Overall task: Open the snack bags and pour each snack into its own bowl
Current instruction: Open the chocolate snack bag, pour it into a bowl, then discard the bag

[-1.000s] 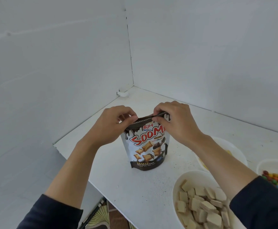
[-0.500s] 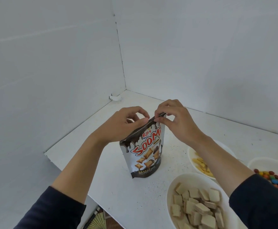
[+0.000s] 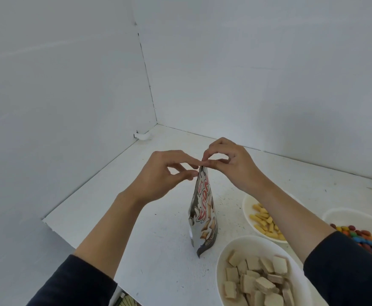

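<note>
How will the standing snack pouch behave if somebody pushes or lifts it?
The snack pouch probably tips easily: it stands tall on a narrow base. Its film seems floppy, since the top lies pinched flat between the left hand and right hand. Its glossy surface may be slippery.

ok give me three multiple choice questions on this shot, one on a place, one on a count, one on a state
1. Where is the bowl of wafer cubes relative to the snack pouch?
A) nearer the camera, to the right
B) behind it, in the corner
C) to its left

2. How many bowls with snacks show?
A) one
B) three
C) five

3. How is the snack pouch?
A) lying flat
B) tipped over a bowl
C) standing upright, top pinched by both hands

Answers:
1 A: it sits nearest the camera, right of the pouch's base.
2 B: one holds wafer cubes, one yellow sticks, one coloured candies.
3 C: the left hand and right hand pinch its top edge, and its base rests on the table.
</note>
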Demonstrator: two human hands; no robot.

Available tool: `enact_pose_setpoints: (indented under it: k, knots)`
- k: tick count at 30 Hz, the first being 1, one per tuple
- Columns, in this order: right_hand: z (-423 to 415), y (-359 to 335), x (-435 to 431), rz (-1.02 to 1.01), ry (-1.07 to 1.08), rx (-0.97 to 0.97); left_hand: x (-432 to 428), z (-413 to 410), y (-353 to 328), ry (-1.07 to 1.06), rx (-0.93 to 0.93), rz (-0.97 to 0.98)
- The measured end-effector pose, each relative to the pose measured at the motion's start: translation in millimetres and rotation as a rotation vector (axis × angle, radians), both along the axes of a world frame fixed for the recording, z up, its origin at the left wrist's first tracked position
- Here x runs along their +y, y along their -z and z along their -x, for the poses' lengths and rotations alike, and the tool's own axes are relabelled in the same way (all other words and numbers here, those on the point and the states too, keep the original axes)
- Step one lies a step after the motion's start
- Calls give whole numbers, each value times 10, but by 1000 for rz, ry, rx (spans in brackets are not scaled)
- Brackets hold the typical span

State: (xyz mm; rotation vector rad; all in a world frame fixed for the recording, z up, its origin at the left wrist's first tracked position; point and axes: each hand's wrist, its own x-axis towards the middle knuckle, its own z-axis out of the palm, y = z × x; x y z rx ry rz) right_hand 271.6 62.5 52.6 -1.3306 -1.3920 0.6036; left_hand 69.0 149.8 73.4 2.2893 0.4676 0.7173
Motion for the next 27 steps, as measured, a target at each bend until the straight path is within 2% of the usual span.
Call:
enact_pose_setpoints:
  k: [5, 8, 14, 18, 27]
  knots:
    - [-45, -1, -3, 25, -40, -26, 97, -88, -11, 51, -69, -185]
    - [-67, -1, -3, 27, -59, -44, 130, -115, -23, 75, -87, -109]
    - [-93, -7, -35, 26, -104, -9, 105, -166, 64, 113, -83, -152]
    - [-97, 21, -30, 12, -96, 36, 138, -140, 76, 68, -105, -6]
    - [-24, 99, -41, -4, -83, 79, 128, -112, 157, 54, -201, -66]
